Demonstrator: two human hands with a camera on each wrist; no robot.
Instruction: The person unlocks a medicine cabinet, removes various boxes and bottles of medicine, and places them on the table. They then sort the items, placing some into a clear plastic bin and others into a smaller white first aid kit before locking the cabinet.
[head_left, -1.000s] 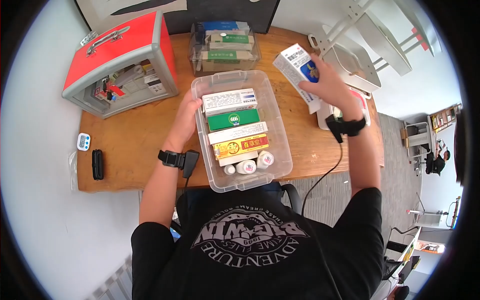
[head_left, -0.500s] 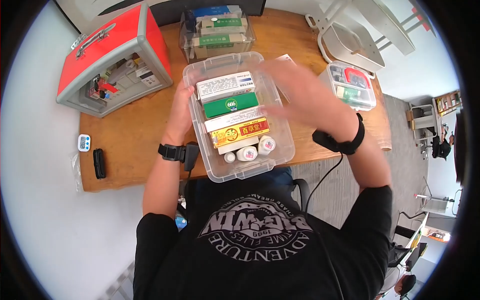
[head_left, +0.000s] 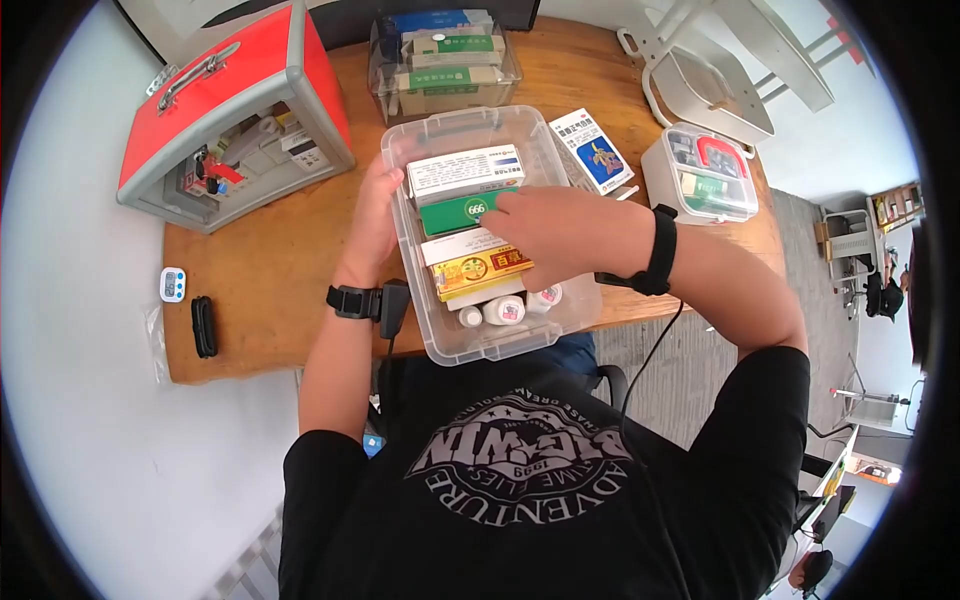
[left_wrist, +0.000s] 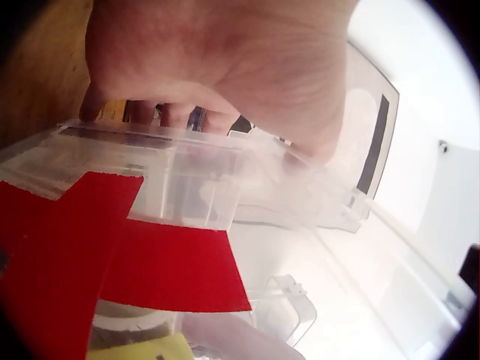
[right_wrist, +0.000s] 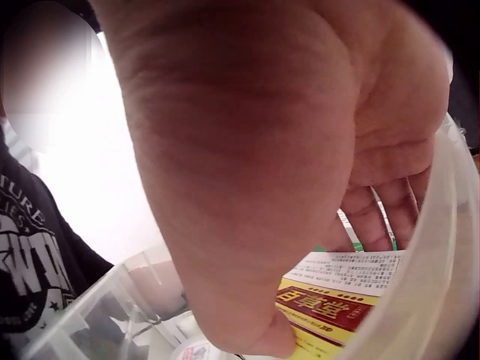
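Observation:
A clear plastic bin (head_left: 437, 335) holds a white box (head_left: 465, 173), a green box (head_left: 450, 213), another white box (head_left: 455, 246), a yellow box (head_left: 478, 275) and several small white bottles (head_left: 503, 311). At its left wall, my left hand (head_left: 378, 215) grips the rim; the left wrist view shows this hand (left_wrist: 217, 67) over the clear wall. My right hand (head_left: 580, 235) reaches in from the right, fingertips by the green box and thumb at the yellow box's near edge. In the right wrist view, this hand (right_wrist: 247, 150) spans the white and yellow (right_wrist: 322, 307) boxes, seemingly pinching them.
Right of the bin lies a white-and-blue box (head_left: 598, 160), then a small lidded case (head_left: 655, 185). Behind stands a transparent organizer (head_left: 445, 100). A red-and-grey cabinet (head_left: 300, 75), a timer (head_left: 172, 285) and a black case (head_left: 203, 327) are on the left; a white rack (head_left: 700, 100) is back right.
My right hand has put the white-and-blue box down on the table right of the bin and moved left and down into the bin. My left hand stays at the bin's rim.

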